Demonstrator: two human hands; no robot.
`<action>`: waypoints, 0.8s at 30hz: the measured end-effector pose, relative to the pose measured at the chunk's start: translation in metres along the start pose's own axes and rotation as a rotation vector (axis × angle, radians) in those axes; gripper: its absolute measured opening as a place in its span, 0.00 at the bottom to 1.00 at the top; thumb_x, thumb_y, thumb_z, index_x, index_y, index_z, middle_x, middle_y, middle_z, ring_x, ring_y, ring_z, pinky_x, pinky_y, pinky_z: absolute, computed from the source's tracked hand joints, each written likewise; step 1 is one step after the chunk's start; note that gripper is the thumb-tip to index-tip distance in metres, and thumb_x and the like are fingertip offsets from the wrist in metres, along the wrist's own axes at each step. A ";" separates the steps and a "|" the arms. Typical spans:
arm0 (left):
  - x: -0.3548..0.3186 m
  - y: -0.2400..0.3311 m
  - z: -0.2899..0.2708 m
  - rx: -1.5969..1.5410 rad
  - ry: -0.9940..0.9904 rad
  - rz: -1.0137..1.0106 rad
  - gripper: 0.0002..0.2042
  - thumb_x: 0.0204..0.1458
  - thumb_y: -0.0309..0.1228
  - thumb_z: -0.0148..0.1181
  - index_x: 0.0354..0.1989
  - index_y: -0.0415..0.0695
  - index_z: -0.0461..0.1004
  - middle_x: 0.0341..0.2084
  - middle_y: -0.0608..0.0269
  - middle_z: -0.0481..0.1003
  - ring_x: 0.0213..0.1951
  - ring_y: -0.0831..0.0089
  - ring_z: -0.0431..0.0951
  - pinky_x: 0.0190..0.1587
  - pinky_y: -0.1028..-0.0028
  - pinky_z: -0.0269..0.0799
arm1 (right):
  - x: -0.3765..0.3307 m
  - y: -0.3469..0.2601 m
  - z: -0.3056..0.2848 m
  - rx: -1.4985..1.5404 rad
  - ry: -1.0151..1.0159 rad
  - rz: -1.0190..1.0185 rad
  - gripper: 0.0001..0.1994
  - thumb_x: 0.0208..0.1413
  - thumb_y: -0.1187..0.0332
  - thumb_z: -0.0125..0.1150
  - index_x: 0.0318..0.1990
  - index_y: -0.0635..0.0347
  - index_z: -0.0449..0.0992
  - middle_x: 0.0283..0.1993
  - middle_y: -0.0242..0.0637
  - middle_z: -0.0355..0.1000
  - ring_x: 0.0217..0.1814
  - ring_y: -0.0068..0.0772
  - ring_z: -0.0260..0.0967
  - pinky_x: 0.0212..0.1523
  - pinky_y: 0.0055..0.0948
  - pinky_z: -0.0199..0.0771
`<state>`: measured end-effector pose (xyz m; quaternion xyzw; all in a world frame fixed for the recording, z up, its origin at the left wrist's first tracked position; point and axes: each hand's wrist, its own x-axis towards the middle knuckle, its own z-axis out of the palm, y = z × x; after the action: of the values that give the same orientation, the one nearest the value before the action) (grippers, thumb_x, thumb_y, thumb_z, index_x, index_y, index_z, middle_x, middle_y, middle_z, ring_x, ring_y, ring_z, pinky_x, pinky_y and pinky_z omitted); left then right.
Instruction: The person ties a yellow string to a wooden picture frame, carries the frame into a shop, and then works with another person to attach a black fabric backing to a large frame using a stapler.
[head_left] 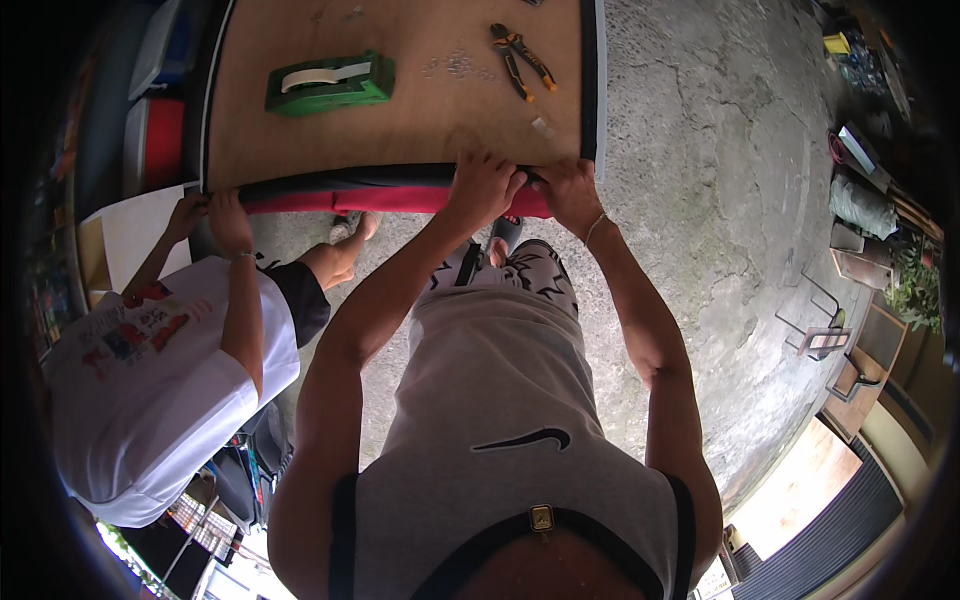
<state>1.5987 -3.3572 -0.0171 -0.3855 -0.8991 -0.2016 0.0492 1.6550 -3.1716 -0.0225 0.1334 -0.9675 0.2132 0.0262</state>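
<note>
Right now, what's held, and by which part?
Left hand and right hand grip the black and red fabric by its black edge, along the near side of the board.

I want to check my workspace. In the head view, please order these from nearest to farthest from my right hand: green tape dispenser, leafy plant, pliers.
From the right hand:
1. Pliers, ahead on the brown board.
2. Green tape dispenser, on the board's left half.
3. Leafy plant, at the far right.
</note>
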 end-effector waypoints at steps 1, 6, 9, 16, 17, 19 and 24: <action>-0.003 0.002 0.000 -0.041 0.077 0.014 0.10 0.52 0.37 0.58 0.27 0.43 0.75 0.24 0.56 0.73 0.32 0.57 0.73 0.39 0.60 0.67 | 0.004 0.002 -0.004 0.053 -0.044 0.031 0.11 0.50 0.63 0.60 0.42 0.51 0.77 0.36 0.34 0.73 0.45 0.35 0.67 0.48 0.40 0.56; -0.007 -0.004 0.011 -0.178 0.101 -0.023 0.09 0.54 0.34 0.55 0.27 0.43 0.73 0.23 0.56 0.74 0.31 0.58 0.74 0.40 0.61 0.66 | 0.023 0.008 -0.018 0.218 -0.215 0.102 0.11 0.51 0.63 0.60 0.42 0.49 0.77 0.32 0.33 0.74 0.39 0.37 0.69 0.47 0.38 0.56; 0.014 -0.007 0.010 -0.060 -0.157 -0.192 0.08 0.54 0.33 0.54 0.27 0.43 0.74 0.21 0.57 0.74 0.30 0.58 0.75 0.41 0.59 0.64 | 0.024 -0.004 -0.016 -0.029 -0.123 0.059 0.12 0.49 0.63 0.61 0.42 0.48 0.77 0.34 0.33 0.73 0.41 0.37 0.68 0.47 0.40 0.57; 0.014 -0.001 0.003 0.011 -0.063 -0.198 0.08 0.53 0.35 0.55 0.29 0.43 0.75 0.26 0.58 0.74 0.34 0.59 0.75 0.44 0.56 0.62 | 0.010 -0.002 -0.004 -0.139 0.053 0.038 0.13 0.46 0.65 0.63 0.42 0.49 0.76 0.39 0.30 0.70 0.49 0.35 0.64 0.48 0.42 0.58; 0.013 0.000 0.002 0.039 0.016 -0.174 0.09 0.53 0.35 0.56 0.31 0.43 0.75 0.28 0.58 0.74 0.36 0.60 0.74 0.44 0.56 0.62 | 0.012 -0.001 -0.005 -0.127 0.039 0.032 0.13 0.45 0.66 0.64 0.41 0.50 0.76 0.38 0.30 0.70 0.48 0.35 0.65 0.47 0.41 0.58; 0.008 0.000 -0.001 0.022 0.109 -0.112 0.10 0.52 0.36 0.57 0.34 0.42 0.75 0.31 0.59 0.72 0.38 0.61 0.72 0.44 0.57 0.63 | 0.015 0.002 -0.009 -0.095 0.011 0.037 0.11 0.45 0.65 0.64 0.38 0.51 0.77 0.37 0.31 0.71 0.48 0.34 0.65 0.47 0.41 0.58; -0.004 -0.013 0.003 -0.054 0.138 0.029 0.11 0.50 0.35 0.59 0.37 0.42 0.72 0.32 0.60 0.71 0.39 0.61 0.71 0.42 0.61 0.65 | 0.029 0.013 -0.019 0.050 -0.144 0.137 0.06 0.48 0.63 0.61 0.33 0.51 0.78 0.33 0.31 0.72 0.48 0.34 0.65 0.48 0.42 0.57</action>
<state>1.5919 -3.3671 -0.0248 -0.3850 -0.8820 -0.2510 0.1039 1.6233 -3.1592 -0.0076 0.0825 -0.9681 0.2285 -0.0613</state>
